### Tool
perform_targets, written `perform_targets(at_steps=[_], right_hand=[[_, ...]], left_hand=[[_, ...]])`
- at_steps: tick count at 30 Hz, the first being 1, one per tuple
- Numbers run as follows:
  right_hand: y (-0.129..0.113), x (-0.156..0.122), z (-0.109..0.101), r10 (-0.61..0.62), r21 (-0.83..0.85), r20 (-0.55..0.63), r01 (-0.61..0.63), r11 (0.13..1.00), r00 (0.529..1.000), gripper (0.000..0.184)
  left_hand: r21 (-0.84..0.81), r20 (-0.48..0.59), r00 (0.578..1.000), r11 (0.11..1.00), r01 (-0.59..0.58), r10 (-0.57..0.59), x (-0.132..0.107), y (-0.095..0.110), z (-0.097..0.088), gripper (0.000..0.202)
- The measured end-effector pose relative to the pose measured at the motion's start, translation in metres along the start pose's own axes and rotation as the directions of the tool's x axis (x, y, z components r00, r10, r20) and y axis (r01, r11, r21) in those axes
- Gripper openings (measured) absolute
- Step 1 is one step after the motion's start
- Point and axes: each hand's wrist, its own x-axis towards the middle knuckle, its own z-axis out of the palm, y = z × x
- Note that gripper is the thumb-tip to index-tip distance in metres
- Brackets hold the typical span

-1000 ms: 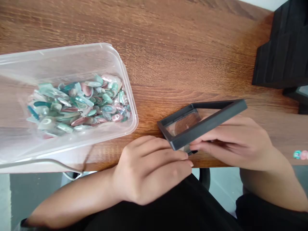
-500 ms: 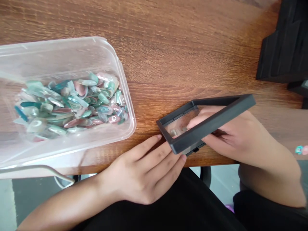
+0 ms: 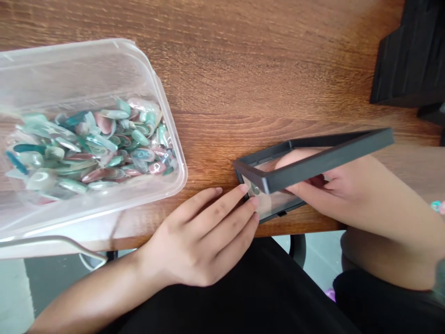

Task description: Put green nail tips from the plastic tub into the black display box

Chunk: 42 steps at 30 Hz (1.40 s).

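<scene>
with your left hand (image 3: pixel 205 236), loosely spread, merely touching the half-open black display frame (image 3: pixel 327 160) near the wooden table's (image 3: pixel 225 83) edge, a push from your right hand (image 3: pixel 347 197), whose hidden grip i can't tell, could skid it.

Passage available over brown wood-grain tabletop (image 3: pixel 250 69), between translucent rectangular plastic tub (image 3: pixel 79 69) and black stepped stack (image 3: pixel 406 69). Upper half of black rectangular two-part frame (image 3: pixel 330 160) obstructs overhead access; right hand (image 3: pixel 347 190) occupies the gap, left hand (image 3: pixel 205 236) the left end.
</scene>
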Motion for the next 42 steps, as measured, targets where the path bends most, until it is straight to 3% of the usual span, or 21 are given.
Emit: perform_targets(at_steps=[4,8,11,15,20,25,32,42], right_hand=[[-0.002,-0.002,0.007,-0.023,-0.109,-0.077,0.014,0.994,0.997,0.025],[-0.002,-0.007,0.01,-0.152,-0.287,-0.165,0.1,0.953,0.975,0.023],[-0.001,-0.008,0.009,-0.251,-0.318,-0.111,0.205,0.926,0.962,0.019],[0.004,-0.007,0.006,-0.305,-0.306,-0.084,0.267,0.914,0.948,0.019],[0.009,-0.005,0.005,-0.312,-0.253,-0.052,0.289,0.923,0.949,0.02],[0.008,-0.002,0.003,-0.274,-0.196,-0.005,0.267,0.943,0.962,0.018],[0.004,-0.003,0.002,-0.25,-0.23,-0.098,0.222,0.947,0.963,0.011],[0.003,-0.003,0.002,-0.244,-0.232,-0.051,0.226,0.946,0.968,0.02]], left_hand=[[-0.055,-0.002,0.999,0.997,0.054,-0.054,-0.001,-0.001,0.0,0.024],[-0.111,0.006,0.996,0.99,0.091,-0.091,-0.001,-0.004,0.002,0.025],[-0.093,-0.04,0.996,0.993,0.078,-0.082,-0.001,-0.004,0.003,0.026],[-0.106,0.028,0.995,0.989,0.098,-0.096,0.001,-0.005,0.0,0.025],[-0.061,0.013,0.994,0.992,0.108,-0.107,0.002,-0.003,-0.001,0.025],[0.102,0.007,1.0,0.995,0.001,-0.001,0.001,0.001,0.004,0.035],[0.124,0.03,0.998,0.991,0.055,-0.059,0.003,0.004,0.008,0.037],[0.156,0.007,0.995,0.983,0.092,-0.095,0.006,0.004,0.005,0.037]])
